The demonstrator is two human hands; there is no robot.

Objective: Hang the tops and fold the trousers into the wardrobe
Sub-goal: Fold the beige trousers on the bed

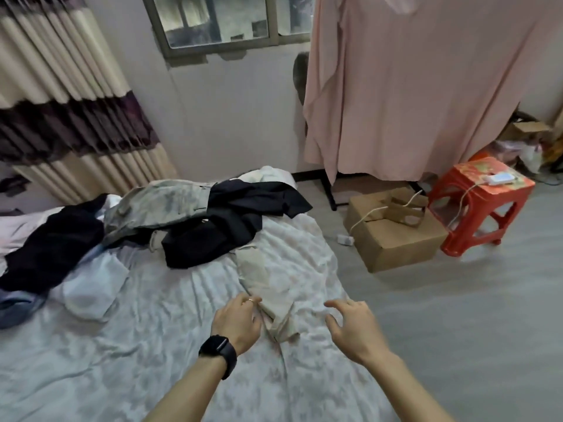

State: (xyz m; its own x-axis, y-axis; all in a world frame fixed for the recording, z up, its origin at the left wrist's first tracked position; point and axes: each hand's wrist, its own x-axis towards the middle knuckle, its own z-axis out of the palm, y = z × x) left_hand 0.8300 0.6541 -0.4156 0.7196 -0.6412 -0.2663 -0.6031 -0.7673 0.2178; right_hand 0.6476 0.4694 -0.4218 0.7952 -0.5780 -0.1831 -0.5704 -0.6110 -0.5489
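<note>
Beige trousers (264, 278) lie stretched along the bed (152, 345), one end under a black garment (225, 229). My left hand (237, 322), with a black watch on the wrist, grips the near end of the trousers at its left edge. My right hand (353, 325) hovers to the right of the trousers with spread, slightly bent fingers and holds nothing. Further back lie a pale patterned garment (158, 205), another black garment (51, 248) and white clothes (91, 287). A pink cloth covers the wardrobe rack (411, 80).
A cardboard box (393, 239) and a red plastic stool (481, 205) with a white charger stand on the grey floor right of the bed. Striped curtains (61, 102) hang at the left. A window sits in the back wall.
</note>
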